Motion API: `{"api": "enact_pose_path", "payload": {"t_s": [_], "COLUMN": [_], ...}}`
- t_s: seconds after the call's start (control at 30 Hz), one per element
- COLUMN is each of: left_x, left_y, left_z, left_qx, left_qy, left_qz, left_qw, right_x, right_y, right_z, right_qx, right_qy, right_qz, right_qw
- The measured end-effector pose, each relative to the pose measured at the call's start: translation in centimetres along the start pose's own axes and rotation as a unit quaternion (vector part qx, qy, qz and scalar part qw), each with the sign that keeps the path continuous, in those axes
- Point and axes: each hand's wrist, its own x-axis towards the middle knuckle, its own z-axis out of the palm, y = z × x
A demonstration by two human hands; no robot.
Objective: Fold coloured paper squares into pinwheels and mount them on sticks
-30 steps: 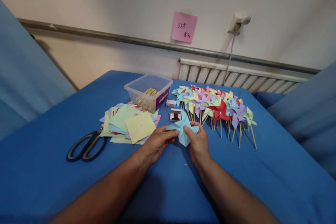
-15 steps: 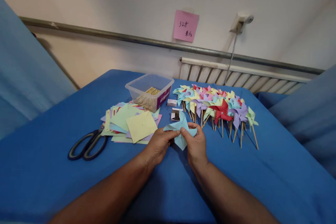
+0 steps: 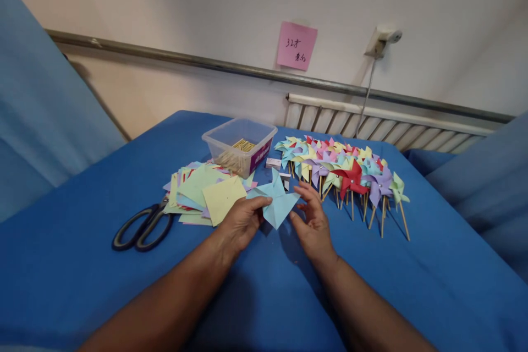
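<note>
blue-covered tabletop [image 3: 74, 264] with craft supplies spread across its far half

black-handled scissors [image 3: 143, 226] lie at the left, just beside a loose heap of coloured paper squares [image 3: 206, 193]; behind the heap stands a clear plastic tub [image 3: 240, 146] holding thin wooden sticks — next to it a small white box [image 3: 273, 163]. to the right, a dense row of finished paper pinwheels [image 3: 346, 170] on sticks lies in red, lilac, yellow, green and light blue — sticks pointing toward the near edge.
</note>
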Motion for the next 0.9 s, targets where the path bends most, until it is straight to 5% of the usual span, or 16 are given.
{"api": "enact_pose_path", "payload": {"t_s": [0.33, 0.6, 0.9], "left_x": [-0.1, -0.3, -0.2], "left_y": [0.0, -0.3, -0.4], "left_z": [-0.1, 0.2, 0.1], "left_qx": [-0.010, 0.020, 0.028], "left_qy": [-0.013, -0.021, -0.015], "left_qz": [-0.029, -0.019, 0.001], "left_qw": [0.999, 0.999, 1.000], "right_x": [-0.3, 0.1, -0.1], "right_y": [-1.4, 0.4, 0.3], "right_z": [0.0, 0.2, 0.5], "right_qx": [-0.080, 0.011, 0.144], "right_qy": [-0.092, -0.033, 0.000], "right_qz": [-0.065, 0.040, 0.164], "right_qw": [0.990, 0.999, 0.976]}}
